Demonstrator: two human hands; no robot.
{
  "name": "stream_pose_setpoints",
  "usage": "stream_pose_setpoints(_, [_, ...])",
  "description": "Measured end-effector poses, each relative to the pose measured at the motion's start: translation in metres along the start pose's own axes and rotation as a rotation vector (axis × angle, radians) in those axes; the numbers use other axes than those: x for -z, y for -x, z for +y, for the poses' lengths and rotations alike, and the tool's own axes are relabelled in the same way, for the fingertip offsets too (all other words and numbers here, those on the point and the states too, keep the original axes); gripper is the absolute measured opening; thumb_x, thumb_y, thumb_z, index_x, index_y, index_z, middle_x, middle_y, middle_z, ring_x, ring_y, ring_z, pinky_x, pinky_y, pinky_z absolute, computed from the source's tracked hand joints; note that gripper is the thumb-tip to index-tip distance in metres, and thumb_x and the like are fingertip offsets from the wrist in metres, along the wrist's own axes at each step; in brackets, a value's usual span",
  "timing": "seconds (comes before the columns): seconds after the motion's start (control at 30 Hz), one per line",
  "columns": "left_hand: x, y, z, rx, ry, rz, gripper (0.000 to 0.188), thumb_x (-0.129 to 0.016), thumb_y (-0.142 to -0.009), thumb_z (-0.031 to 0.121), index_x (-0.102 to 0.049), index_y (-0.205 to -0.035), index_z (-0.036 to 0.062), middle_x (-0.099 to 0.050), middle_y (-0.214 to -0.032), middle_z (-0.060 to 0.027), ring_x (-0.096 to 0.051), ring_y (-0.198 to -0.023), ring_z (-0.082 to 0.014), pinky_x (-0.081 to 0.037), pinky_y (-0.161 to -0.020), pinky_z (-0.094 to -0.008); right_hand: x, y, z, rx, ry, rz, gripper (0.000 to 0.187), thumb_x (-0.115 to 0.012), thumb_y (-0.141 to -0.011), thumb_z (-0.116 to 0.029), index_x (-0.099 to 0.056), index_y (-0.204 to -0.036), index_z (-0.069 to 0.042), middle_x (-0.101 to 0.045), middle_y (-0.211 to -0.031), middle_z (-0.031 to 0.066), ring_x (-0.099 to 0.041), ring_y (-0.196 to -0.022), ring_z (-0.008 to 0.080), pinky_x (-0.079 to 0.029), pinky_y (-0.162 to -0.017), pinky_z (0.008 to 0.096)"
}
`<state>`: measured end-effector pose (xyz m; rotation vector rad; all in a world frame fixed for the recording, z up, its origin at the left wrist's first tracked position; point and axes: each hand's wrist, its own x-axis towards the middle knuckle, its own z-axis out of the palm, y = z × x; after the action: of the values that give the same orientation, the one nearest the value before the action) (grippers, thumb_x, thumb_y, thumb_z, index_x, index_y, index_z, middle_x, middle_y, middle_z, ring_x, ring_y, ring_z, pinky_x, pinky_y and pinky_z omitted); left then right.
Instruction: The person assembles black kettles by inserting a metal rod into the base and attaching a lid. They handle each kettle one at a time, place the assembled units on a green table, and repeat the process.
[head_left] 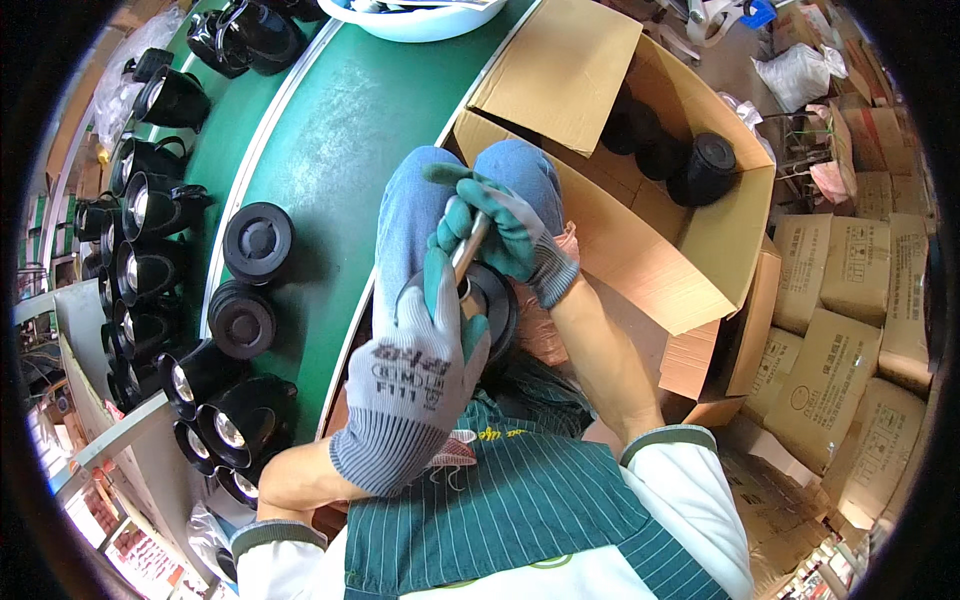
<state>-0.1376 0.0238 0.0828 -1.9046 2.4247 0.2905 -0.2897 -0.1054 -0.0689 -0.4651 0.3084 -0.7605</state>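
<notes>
I wear grey knitted gloves with green-coated palms and fingers. My right hand (507, 232) is closed around a slim metal rod (472, 245), which slants down toward my lap. My left hand (425, 335) lies over a round black lid (494, 305) at my lap, its fingers and thumb on either side of the rod's lower end. That hand covers much of the lid, and its fingertips' exact hold is partly hidden. To my left, on the green table (330, 150), sit a black round lid (258, 243) and a small stack of similar lids (242, 320).
Rows of glossy black jugs (150, 205) line the table's left side, with more jugs (245, 415) nearer me. A white basin (415, 20) stands at the far end. On my right, an open carton (690, 270) holds several black lidded parts (705, 165); closed cartons (830, 390) are stacked beyond.
</notes>
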Motion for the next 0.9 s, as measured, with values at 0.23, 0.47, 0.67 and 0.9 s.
stream_pose_setpoints(0.23, [0.001,-0.004,0.054,0.199,-0.006,0.012,0.091,-0.072,-0.092,0.050,-0.038,-0.152,-0.0089,-0.048,-0.138,-0.0437,-0.075,-0.093,-0.0429,-0.063,-0.070,-0.0426,0.003,-0.042,0.027,-0.157,0.082,-0.073,0.040,-0.055,-0.109,-0.032,-0.065,-0.128,0.001,-0.076,-0.092,0.0116,-0.074,-0.080,0.0189,-0.062,-0.074,0.0321])
stream_pose_setpoints(0.47, [0.002,-0.008,0.051,0.232,-0.015,0.026,0.079,-0.065,-0.094,0.055,-0.048,-0.153,0.0035,-0.056,-0.130,-0.0363,-0.069,-0.076,-0.0321,-0.058,-0.066,-0.0406,0.010,-0.043,0.022,-0.156,0.249,0.022,0.041,-0.058,-0.107,-0.038,-0.071,-0.126,-0.005,-0.073,-0.095,0.0036,-0.070,-0.081,0.0119,-0.058,-0.072,0.0262])
stream_pose_setpoints(0.67, [-0.023,-0.002,-0.068,0.043,0.712,0.253,0.057,-0.055,-0.101,0.028,-0.051,-0.148,-0.0041,-0.074,-0.117,-0.0191,-0.071,-0.072,-0.0233,-0.056,-0.069,-0.0356,-0.024,0.040,-0.012,-0.030,0.238,-0.010,0.041,-0.058,-0.108,-0.028,-0.064,-0.133,0.005,-0.071,-0.126,0.0183,-0.070,-0.118,0.0235,-0.058,-0.100,0.0362])
stream_pose_setpoints(0.9, [-0.020,-0.031,-0.079,0.139,1.228,-0.080,0.074,-0.037,-0.109,0.056,-0.049,-0.153,-0.0016,-0.073,-0.123,-0.0181,-0.065,-0.071,-0.0075,-0.047,-0.058,-0.0197,-0.017,0.068,0.007,0.248,0.050,-0.057,0.042,-0.064,-0.104,-0.024,-0.063,-0.132,0.007,-0.071,-0.126,0.0246,-0.066,-0.126,0.0366,-0.053,-0.110,0.0502])
